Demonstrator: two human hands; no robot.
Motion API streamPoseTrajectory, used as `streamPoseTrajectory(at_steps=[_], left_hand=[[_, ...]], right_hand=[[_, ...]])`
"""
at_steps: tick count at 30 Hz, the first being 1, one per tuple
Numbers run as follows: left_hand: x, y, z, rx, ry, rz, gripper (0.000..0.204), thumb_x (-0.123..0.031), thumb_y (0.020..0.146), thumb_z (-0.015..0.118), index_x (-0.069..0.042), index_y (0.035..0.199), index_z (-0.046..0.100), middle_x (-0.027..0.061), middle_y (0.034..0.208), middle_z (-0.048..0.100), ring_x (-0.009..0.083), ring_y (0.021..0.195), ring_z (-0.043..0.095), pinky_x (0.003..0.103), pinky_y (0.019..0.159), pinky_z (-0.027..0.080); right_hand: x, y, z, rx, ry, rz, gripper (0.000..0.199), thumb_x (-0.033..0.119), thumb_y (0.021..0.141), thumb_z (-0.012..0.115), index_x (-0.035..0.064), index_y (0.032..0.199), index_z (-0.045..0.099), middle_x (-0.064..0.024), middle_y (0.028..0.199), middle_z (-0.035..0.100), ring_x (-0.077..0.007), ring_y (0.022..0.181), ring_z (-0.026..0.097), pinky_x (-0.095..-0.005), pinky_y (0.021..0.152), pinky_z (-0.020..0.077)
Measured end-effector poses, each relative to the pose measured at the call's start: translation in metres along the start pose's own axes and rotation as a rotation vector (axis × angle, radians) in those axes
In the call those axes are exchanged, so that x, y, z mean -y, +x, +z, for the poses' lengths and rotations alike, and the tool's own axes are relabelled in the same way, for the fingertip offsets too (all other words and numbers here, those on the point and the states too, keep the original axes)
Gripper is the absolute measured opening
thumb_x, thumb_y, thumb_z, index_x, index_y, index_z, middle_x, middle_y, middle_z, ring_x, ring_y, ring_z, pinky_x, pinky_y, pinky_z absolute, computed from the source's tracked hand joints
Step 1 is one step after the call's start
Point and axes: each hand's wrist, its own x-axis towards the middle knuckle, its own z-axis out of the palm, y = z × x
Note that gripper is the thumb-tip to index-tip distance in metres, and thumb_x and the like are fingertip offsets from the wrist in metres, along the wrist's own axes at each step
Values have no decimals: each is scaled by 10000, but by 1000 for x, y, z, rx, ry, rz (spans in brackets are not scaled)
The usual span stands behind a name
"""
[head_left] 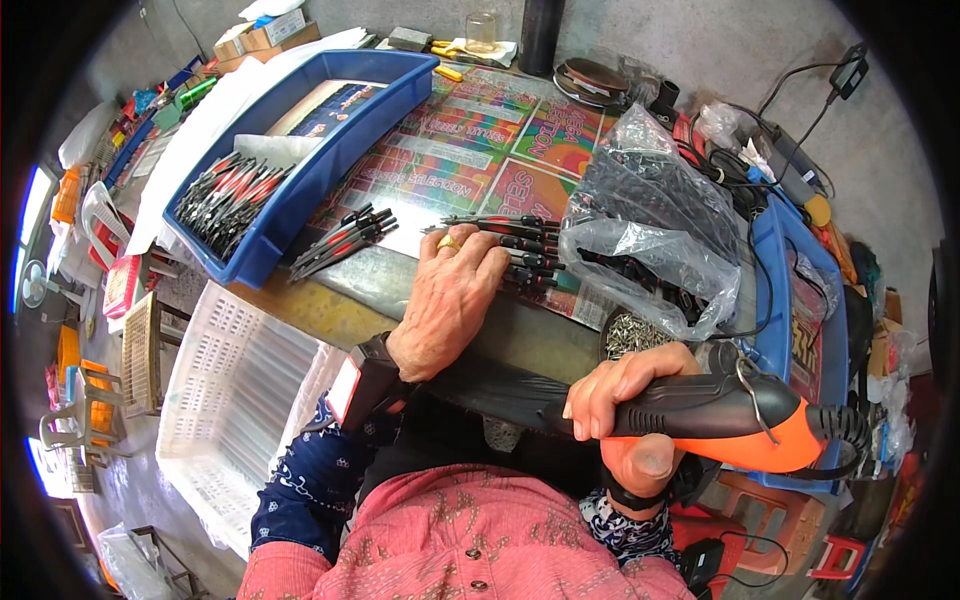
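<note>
Head view: a row of slim black-and-red pieces [530, 243] lies on the bench [545, 345], just right of the fingertips of the left hand [455, 300]. The fingers are bent over the row's left ends; whether a piece is pinched cannot be told, as the fingertips are hidden. An orange-and-black power tool [700, 415] is gripped firmly by the right hand [630, 400], with its front directed leftward below the row.

Picking or sorting of the pieces by the left hand seems to be the step in hand, with the tool kept ready. For the next move, one piece would need to be separated cleanly and held steady where the tool can be brought to it.

Close by, a small bunch of similar pieces [345, 240] is laid to the left, and more are heaped in a blue tray [400, 85]. Free reach on the right is limited by a crumpled clear bag [650, 245] beside the row, and a bowl of small metal parts [635, 335] is partly overhung by it. Farther out, a white basket [225, 340] and a blue crate [772, 245] are seen.
</note>
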Motion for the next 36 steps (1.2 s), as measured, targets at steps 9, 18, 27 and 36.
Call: streamPoseTrajectory(at_steps=[9,18,27,36], left_hand=[[-1,-1,-2,-79,0,35,191,-50,766,533,-36,954,503,105,960,550,265,1020,513,436,930,322],[-23,-22,-47,-216,-362,-127,309,35,713,656,0,1009,576,121,855,622,282,783,609,332,702,467],[-59,-82,-85,128,-1511,-1031,140,-19,872,571,23,1000,531,99,860,650,103,611,614,193,476,479],[-75,-105,-76,206,-1704,-1263,126,-107,920,531,12,953,509,118,821,645,116,587,611,191,443,454]], right_hand=[[2,0,18,-40,-240,-30,610,470,646,803,36,898,455,-66,608,522,-192,492,528,-337,510,460],[1,-1,20,123,-72,-110,545,54,554,831,5,953,462,-95,705,561,-201,613,549,-347,607,475],[1,0,41,76,-410,-104,648,567,669,745,48,909,441,-38,603,501,-173,477,514,-326,512,455],[-12,6,49,201,-359,-148,672,570,627,765,47,917,459,-43,618,511,-177,491,519,-327,513,449]])
